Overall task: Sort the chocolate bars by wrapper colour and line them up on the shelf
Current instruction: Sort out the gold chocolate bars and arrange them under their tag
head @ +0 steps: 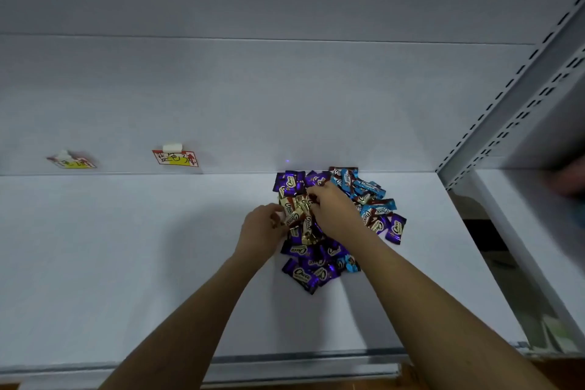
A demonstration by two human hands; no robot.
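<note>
Head view | shelf [126, 263]: mixed bar pile [335, 228] | left hand [261, 231], right hand [332, 209] grips pinching gold bars [300, 215]

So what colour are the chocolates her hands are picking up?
Gold wrappers, between the left hand and right hand; seen in the head view.

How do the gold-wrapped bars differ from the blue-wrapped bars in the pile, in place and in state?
The gold-wrapped bars lie in the middle left of the pile; the blue-wrapped bars lie mostly on its right side. Both hands, the left hand and the right hand, are at the gold ones, while the blue ones lie untouched. Both kinds carry the same "Choco" lettering and lie unsorted on the shelf.
</note>
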